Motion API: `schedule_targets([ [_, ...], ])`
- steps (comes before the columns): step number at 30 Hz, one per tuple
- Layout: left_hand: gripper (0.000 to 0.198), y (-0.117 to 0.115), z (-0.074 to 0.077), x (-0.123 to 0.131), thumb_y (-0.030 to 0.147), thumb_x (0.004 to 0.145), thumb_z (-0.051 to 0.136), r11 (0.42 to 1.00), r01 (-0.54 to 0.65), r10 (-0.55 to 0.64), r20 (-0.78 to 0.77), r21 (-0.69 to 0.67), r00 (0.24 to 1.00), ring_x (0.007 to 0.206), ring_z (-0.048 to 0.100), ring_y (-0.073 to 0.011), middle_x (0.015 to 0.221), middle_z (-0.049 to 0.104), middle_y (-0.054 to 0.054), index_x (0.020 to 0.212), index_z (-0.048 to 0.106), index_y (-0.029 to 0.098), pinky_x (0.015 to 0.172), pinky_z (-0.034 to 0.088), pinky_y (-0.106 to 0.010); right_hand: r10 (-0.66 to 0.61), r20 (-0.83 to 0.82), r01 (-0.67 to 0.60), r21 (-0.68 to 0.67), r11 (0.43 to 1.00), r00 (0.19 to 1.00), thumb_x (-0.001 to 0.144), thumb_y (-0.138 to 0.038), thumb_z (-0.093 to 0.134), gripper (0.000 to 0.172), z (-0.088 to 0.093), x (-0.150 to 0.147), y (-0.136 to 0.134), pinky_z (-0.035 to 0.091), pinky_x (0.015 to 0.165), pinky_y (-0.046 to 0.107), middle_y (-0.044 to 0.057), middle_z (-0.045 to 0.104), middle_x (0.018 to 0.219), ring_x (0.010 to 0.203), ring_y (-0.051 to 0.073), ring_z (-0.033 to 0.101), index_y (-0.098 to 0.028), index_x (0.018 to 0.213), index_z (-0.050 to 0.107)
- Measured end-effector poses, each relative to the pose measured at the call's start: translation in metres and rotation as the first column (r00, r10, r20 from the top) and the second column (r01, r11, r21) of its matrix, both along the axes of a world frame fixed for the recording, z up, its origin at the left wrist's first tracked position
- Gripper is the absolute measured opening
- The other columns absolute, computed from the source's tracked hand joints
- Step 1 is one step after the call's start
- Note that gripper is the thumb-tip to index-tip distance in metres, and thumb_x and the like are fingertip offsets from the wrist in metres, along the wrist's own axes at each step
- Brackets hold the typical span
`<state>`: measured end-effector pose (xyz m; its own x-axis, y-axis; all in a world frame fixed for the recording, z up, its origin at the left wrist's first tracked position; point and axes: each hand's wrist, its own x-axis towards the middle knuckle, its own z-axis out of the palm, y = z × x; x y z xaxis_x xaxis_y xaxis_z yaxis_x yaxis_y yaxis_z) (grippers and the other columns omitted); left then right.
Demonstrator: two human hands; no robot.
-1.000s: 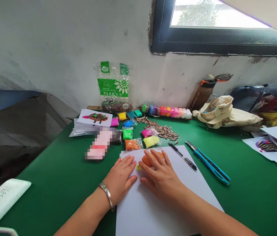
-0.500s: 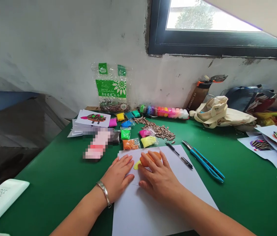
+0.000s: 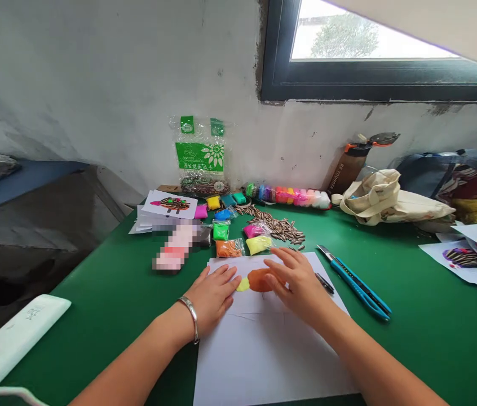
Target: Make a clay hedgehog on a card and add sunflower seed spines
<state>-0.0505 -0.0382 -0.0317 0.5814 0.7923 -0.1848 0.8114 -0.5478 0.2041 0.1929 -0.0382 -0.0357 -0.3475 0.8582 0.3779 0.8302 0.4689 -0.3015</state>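
A white sheet of paper (image 3: 264,344) lies on the green table (image 3: 411,332) in front of me. On its far part sits a flat orange clay patch (image 3: 259,279) with a small yellow clay bit (image 3: 243,285) touching its left end. My left hand (image 3: 212,295) rests flat on the paper, fingers stretched out, fingertips at the yellow bit; a silver bangle is on its wrist. My right hand (image 3: 298,280) hovers with fingers stretched over the right side of the orange patch, holding nothing.
Small bags of coloured clay (image 3: 238,231), a heap of sunflower seeds (image 3: 278,225) and a seed bag (image 3: 200,155) lie beyond the paper. A pen (image 3: 325,283) and blue utility knife (image 3: 354,280) lie right. A cloth bag (image 3: 386,197), bottle and craft sheets (image 3: 471,254) are far right.
My right hand has slid right and lifted off the orange patch, uncovering most of it. The left hand has stayed on the paper. The camera view shifted slightly.
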Motion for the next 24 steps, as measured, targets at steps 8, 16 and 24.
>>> schedule_targets([
  [8,0.046,0.004,0.020,0.023,0.027,0.085,0.055,1.000,0.012,-0.012,-0.003,-0.013,1.000,0.132,0.039,-0.0304,0.138,0.050,-0.013,0.130,0.050,0.021,0.108,0.031,-0.054,0.157,0.122,-0.128,-0.211,0.969,0.980,0.088,-0.029,0.053,0.031,0.000,-0.016,-0.007,0.027,0.104,0.057,0.006,0.051,0.136,0.128,0.031,0.039,-0.031,0.119,0.059],
  [16,0.051,-0.006,-0.009,0.020,0.033,0.091,0.048,0.999,-0.021,0.019,0.074,0.030,0.997,0.136,0.032,-0.0280,0.147,0.039,-0.012,0.139,0.040,0.019,0.111,0.027,-0.052,0.161,0.143,-0.114,-0.288,0.951,0.977,0.088,-0.029,0.052,0.035,0.007,-0.013,-0.007,0.022,0.107,0.058,0.005,0.050,0.137,0.130,0.030,0.037,-0.030,0.124,0.054],
  [24,0.056,-0.008,-0.014,0.025,0.043,0.090,0.050,0.996,-0.031,0.026,0.060,0.078,0.998,0.137,0.029,-0.0309,0.148,0.037,-0.012,0.140,0.039,0.022,0.110,0.025,-0.056,0.220,0.179,-0.167,-0.271,0.948,0.959,0.089,-0.034,0.051,0.044,-0.002,-0.014,-0.013,0.017,0.107,0.063,0.008,0.051,0.136,0.130,0.032,0.036,-0.026,0.132,0.047],
])
